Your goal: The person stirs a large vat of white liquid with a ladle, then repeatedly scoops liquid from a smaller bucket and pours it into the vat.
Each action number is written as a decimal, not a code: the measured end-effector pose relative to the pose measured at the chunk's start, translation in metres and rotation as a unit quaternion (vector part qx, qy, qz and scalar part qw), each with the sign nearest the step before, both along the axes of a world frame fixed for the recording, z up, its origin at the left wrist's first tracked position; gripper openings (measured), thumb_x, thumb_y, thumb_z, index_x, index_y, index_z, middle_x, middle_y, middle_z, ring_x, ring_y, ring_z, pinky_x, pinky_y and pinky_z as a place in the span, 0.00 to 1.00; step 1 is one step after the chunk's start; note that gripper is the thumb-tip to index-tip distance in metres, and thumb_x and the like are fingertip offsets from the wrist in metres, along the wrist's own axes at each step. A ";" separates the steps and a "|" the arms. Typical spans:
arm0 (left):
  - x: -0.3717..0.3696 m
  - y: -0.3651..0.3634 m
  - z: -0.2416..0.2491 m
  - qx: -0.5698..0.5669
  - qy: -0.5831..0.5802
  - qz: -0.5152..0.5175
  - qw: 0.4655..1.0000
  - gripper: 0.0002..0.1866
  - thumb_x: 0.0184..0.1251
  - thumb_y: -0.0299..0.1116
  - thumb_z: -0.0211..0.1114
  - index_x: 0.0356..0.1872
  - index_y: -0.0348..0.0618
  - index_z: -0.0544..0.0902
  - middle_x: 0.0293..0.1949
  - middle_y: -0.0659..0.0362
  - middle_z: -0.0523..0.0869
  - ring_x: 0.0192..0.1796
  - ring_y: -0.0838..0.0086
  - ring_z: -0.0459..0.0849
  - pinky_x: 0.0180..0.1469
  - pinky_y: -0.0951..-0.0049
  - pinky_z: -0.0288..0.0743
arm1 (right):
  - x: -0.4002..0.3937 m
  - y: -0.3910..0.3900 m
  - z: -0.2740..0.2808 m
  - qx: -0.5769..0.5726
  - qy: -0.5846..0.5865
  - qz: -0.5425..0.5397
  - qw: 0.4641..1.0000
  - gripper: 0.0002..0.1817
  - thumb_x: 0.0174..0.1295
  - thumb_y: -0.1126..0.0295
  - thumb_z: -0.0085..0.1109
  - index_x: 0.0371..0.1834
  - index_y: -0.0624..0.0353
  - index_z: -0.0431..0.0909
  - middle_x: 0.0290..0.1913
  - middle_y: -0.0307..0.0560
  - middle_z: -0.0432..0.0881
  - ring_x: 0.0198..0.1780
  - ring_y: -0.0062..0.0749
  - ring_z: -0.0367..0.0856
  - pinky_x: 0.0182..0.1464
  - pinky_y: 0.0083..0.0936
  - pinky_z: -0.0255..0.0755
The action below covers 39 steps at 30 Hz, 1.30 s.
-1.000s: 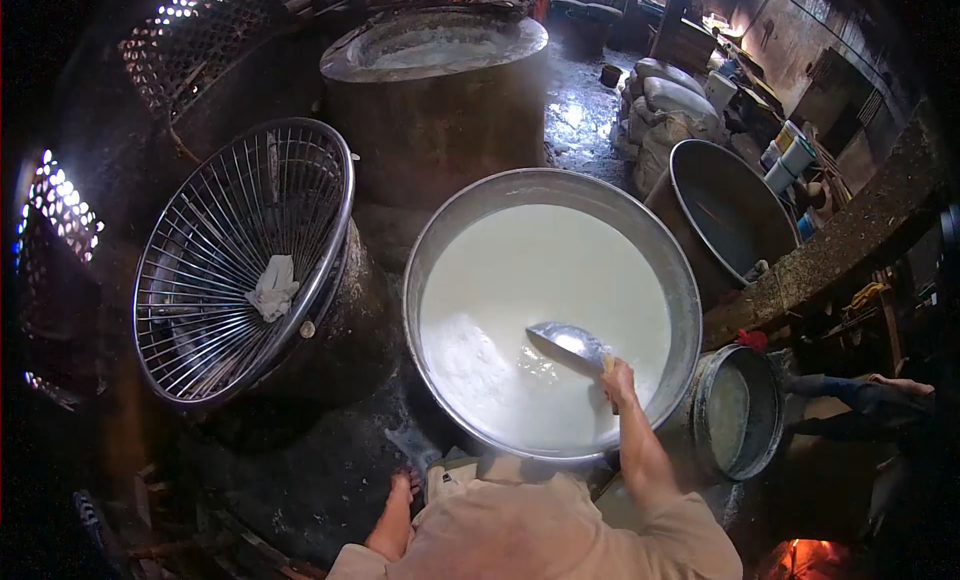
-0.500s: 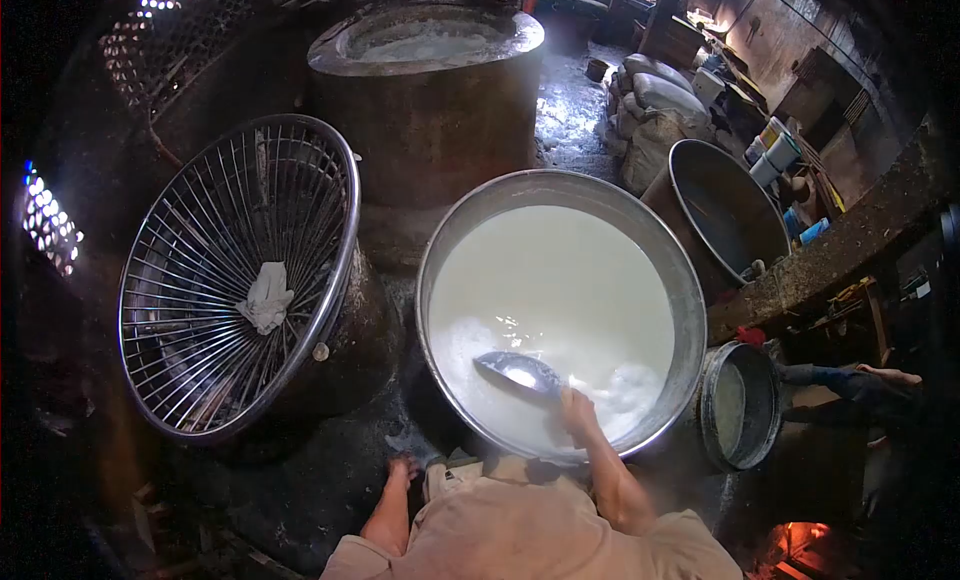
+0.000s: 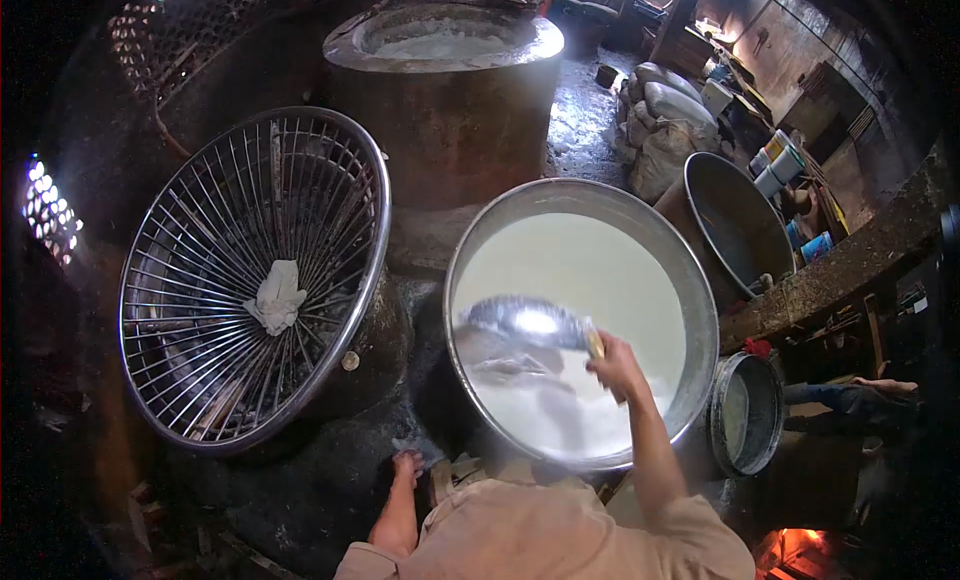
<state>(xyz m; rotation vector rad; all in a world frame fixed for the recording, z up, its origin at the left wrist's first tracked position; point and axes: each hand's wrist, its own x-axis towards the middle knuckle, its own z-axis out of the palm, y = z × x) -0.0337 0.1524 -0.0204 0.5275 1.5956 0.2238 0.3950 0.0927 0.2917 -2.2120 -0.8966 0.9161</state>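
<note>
A wide metal basin [image 3: 705, 310] stands before me, filled with milky white liquid [image 3: 590, 260]. My right hand [image 3: 622, 368] is closed around the short light handle of a big metal ladle [image 3: 520, 318]. Motion blurs the ladle's shiny bowl, which is lifted over the liquid on the left side. Under it, a thin sheet of liquid and a darker patch show on the surface. My left hand [image 3: 407, 467] hangs low beside the basin, near a small whitish patch; its fingers are too small and dark to read.
Left stands a large slatted metal basket [image 3: 375, 250] with a crumpled white cloth [image 3: 277, 298]. Behind is a round vat [image 3: 440, 130]. To the right are an empty-looking tub [image 3: 690, 195], a smaller pot [image 3: 775, 420], stacked sacks [image 3: 675, 105], another person's arm [image 3: 850, 392] and a fire [image 3: 797, 550].
My right hand has lifted the ladle out of the liquid, up and slightly right. The foam on the surface has been disturbed. The whole view has shifted a little.
</note>
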 end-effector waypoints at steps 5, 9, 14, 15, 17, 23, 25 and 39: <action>-0.023 -0.022 -0.001 -0.001 0.005 0.009 1.000 0.16 0.64 0.40 0.41 0.46 0.47 0.72 0.36 0.59 0.80 0.35 0.69 0.79 0.33 0.66 0.69 | 0.029 0.083 -0.059 0.068 -0.257 0.018 0.964 0.23 0.41 0.74 0.56 0.46 0.58 0.73 0.38 0.63 0.78 0.39 0.52 0.79 0.42 0.41 0.74; -0.034 -0.042 0.007 -0.007 0.019 0.050 0.999 0.17 0.61 0.40 0.44 0.47 0.48 0.74 0.37 0.59 0.81 0.35 0.69 0.78 0.32 0.68 0.69 | 0.049 0.096 -0.104 -0.046 -0.185 0.042 0.981 0.18 0.43 0.71 0.59 0.41 0.62 0.74 0.39 0.61 0.79 0.44 0.51 0.78 0.46 0.41 0.72; -0.051 -0.066 -0.004 -0.036 0.036 0.074 0.996 0.18 0.63 0.39 0.42 0.50 0.46 0.73 0.40 0.56 0.81 0.37 0.64 0.79 0.38 0.61 0.69 | 0.054 0.047 -0.149 -0.051 -0.246 0.075 0.965 0.11 0.43 0.77 0.51 0.32 0.65 0.76 0.26 0.57 0.80 0.25 0.44 0.81 0.24 0.35 0.76; -0.050 -0.068 -0.001 -0.036 0.036 0.075 0.996 0.18 0.63 0.39 0.42 0.50 0.46 0.73 0.40 0.56 0.81 0.37 0.64 0.79 0.38 0.61 0.69 | 0.055 0.038 -0.155 -0.050 -0.245 0.076 0.965 0.11 0.43 0.77 0.51 0.32 0.65 0.76 0.26 0.57 0.80 0.25 0.44 0.81 0.24 0.35 0.76; -0.047 -0.070 0.006 -0.055 0.046 0.065 0.995 0.19 0.64 0.39 0.41 0.52 0.46 0.71 0.41 0.56 0.81 0.38 0.63 0.79 0.37 0.60 0.70 | 0.057 0.017 -0.168 -0.054 -0.242 0.060 0.967 0.10 0.46 0.73 0.52 0.32 0.64 0.77 0.27 0.58 0.80 0.27 0.48 0.81 0.29 0.38 0.76; -0.018 -0.053 0.007 -0.024 0.034 0.023 0.999 0.20 0.66 0.40 0.38 0.54 0.44 0.67 0.44 0.54 0.79 0.39 0.64 0.79 0.38 0.59 0.71 | 0.054 -0.050 -0.178 -0.119 -0.216 0.026 0.969 0.16 0.55 0.61 0.50 0.35 0.63 0.78 0.34 0.60 0.80 0.39 0.53 0.79 0.41 0.44 0.72; -0.006 -0.047 0.005 -0.007 0.023 -0.014 1.000 0.21 0.67 0.42 0.37 0.56 0.41 0.64 0.47 0.53 0.78 0.41 0.63 0.79 0.38 0.59 0.74 | 0.053 -0.075 -0.172 -0.144 -0.185 0.019 0.972 0.22 0.59 0.52 0.48 0.35 0.62 0.78 0.38 0.61 0.79 0.43 0.54 0.77 0.45 0.43 0.72; 0.050 -0.066 -0.021 -0.001 -0.017 -0.021 1.000 0.12 0.66 0.41 0.44 0.39 0.48 0.74 0.26 0.63 0.78 0.21 0.77 0.73 0.19 0.76 0.65 | 0.102 -0.228 -0.082 -0.152 -0.171 0.051 0.972 0.18 0.43 0.70 0.56 0.40 0.62 0.77 0.38 0.61 0.79 0.42 0.53 0.78 0.45 0.40 0.71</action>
